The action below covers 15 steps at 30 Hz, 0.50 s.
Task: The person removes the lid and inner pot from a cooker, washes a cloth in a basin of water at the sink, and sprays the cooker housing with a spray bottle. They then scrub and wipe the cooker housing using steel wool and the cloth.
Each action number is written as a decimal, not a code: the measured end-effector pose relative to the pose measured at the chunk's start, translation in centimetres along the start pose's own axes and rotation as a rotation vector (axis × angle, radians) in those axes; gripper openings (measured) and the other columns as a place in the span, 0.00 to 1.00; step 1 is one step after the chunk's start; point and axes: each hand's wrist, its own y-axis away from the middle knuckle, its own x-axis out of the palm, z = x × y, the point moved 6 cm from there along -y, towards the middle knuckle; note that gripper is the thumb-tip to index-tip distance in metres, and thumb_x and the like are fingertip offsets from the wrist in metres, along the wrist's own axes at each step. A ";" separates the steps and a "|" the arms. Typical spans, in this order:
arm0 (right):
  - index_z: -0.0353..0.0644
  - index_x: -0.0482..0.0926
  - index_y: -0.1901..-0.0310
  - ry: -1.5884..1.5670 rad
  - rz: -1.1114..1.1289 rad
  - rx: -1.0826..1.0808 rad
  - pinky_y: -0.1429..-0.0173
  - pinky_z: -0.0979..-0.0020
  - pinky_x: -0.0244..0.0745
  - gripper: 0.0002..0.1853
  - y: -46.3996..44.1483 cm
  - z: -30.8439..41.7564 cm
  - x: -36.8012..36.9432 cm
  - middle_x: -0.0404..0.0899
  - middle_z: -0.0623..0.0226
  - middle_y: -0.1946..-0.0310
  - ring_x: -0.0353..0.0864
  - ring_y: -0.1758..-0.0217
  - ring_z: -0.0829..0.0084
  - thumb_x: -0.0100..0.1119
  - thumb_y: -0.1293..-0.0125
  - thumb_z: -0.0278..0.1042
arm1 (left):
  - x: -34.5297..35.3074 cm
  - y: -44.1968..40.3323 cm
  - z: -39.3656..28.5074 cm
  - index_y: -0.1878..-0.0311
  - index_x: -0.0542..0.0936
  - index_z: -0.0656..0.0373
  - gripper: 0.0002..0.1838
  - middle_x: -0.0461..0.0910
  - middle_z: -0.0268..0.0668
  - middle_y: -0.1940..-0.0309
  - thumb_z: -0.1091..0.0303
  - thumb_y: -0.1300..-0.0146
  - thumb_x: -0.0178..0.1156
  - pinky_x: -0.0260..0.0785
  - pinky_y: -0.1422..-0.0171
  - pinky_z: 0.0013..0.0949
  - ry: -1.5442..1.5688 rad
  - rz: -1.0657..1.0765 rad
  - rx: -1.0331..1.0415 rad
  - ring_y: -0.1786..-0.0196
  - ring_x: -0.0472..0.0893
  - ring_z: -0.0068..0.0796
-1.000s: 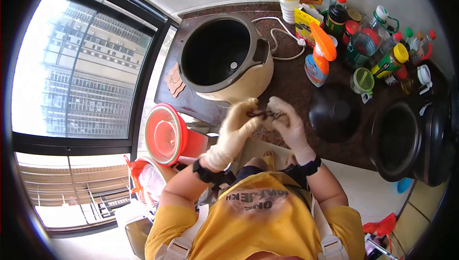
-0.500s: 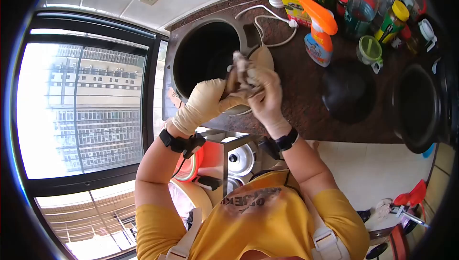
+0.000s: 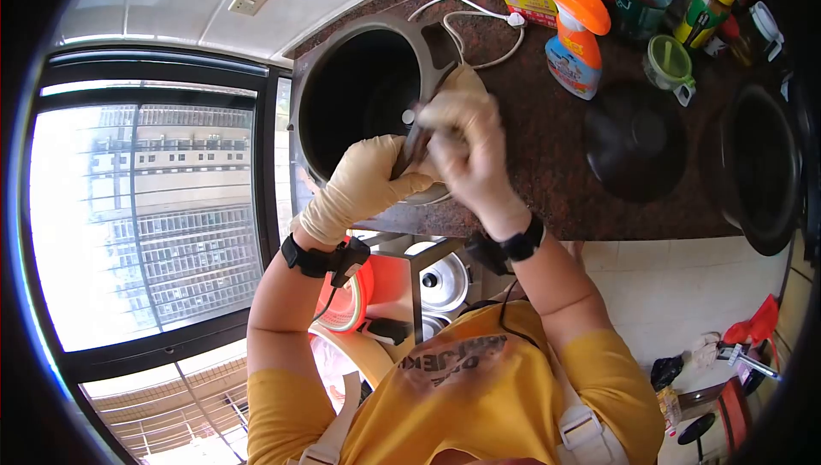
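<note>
While the left hand (image 3: 363,181) pinches a dark item (image 3: 412,150) by the pot rim (image 3: 422,55), the right hand (image 3: 472,153) beside it is blurred — whether it grips anything I cannot tell. A steady left hold and an unhurried right seem best.

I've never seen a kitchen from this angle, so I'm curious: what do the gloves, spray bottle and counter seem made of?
The gloves look like thin rubber, perhaps latex: matte cream, creased near the left wrist. The spray bottle seems plastic: smooth orange moulded head, printed body. The counter looks like stone, maybe granite, given its dark reddish-brown speckle, though imitation is possible.
</note>
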 end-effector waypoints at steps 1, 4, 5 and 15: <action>0.42 0.82 0.53 0.028 -0.123 0.052 0.38 0.56 0.71 0.15 -0.9 -2.1 -1.0 0.80 0.59 0.55 0.77 0.47 0.58 0.59 0.41 0.20 | -0.2 -0.1 -0.3 0.66 0.79 0.61 0.23 0.80 0.50 0.74 0.49 0.43 0.73 0.73 0.63 0.47 0.034 0.029 -0.047 0.67 0.81 0.56; 0.41 0.81 0.55 -0.204 -0.253 0.429 0.42 0.60 0.73 0.12 -1.0 -8.4 -1.4 0.79 0.61 0.58 0.78 0.52 0.58 0.60 0.41 0.20 | 0.1 0.2 -0.1 0.65 0.80 0.63 0.20 0.78 0.46 0.76 0.56 0.45 0.75 0.72 0.65 0.42 0.027 0.003 -0.019 0.71 0.77 0.49; 0.42 0.81 0.54 -0.141 -0.246 0.331 0.43 0.61 0.73 0.14 -0.6 -7.5 -1.3 0.79 0.61 0.57 0.78 0.51 0.60 0.62 0.42 0.20 | -0.1 -0.2 -0.2 0.66 0.79 0.65 0.18 0.76 0.44 0.79 0.61 0.46 0.77 0.70 0.68 0.38 -0.009 -0.052 0.052 0.77 0.72 0.42; 0.45 0.83 0.59 -0.325 -0.254 0.415 0.45 0.62 0.76 0.17 -1.4 -6.5 -0.4 0.82 0.64 0.58 0.82 0.54 0.63 0.60 0.48 0.14 | 0.6 -0.2 0.8 0.60 0.81 0.60 0.19 0.82 0.49 0.70 0.59 0.49 0.75 0.76 0.58 0.44 0.171 0.094 -0.164 0.62 0.82 0.55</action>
